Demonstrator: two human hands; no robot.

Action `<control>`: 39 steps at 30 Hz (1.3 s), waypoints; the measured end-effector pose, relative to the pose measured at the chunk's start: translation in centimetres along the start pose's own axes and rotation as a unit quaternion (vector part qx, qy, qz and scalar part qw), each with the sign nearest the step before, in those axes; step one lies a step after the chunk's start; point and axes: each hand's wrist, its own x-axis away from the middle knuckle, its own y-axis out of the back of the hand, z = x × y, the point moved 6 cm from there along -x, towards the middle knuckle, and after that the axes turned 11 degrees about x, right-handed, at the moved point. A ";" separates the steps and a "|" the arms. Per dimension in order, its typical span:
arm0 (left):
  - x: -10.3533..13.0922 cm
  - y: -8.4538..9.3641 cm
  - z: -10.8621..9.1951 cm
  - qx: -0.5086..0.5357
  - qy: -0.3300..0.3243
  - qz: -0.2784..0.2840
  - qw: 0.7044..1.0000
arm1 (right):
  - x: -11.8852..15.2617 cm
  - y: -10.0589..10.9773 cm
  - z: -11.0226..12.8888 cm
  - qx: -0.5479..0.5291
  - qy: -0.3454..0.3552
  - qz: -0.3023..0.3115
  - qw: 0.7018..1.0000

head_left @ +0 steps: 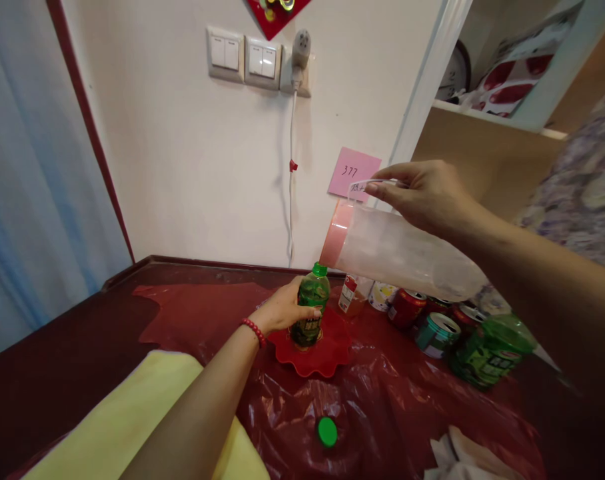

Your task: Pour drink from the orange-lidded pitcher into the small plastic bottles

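Green bottle (311,308), uncapped, stands upright on a red scalloped plate (327,357) on the tabletop (82,347), fingers of the left hand (282,308) wrapped around it. Right hand (425,193) grips a translucent pitcher (397,250), tilted above the bottle's mouth. Green cap (327,431) lies nearer, on red plastic sheeting (382,407); cans (435,327) lie just right.
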 end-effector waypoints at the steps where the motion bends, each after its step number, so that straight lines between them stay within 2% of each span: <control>1: 0.0 0.0 0.0 0.001 0.000 0.002 1.000 | 0.0 0.0 0.0 0.001 0.000 0.000 1.000; 39: 0.1 -0.1 0.0 0.013 -0.007 0.004 1.000 | -0.2 -0.3 0.1 0.000 0.007 0.002 1.000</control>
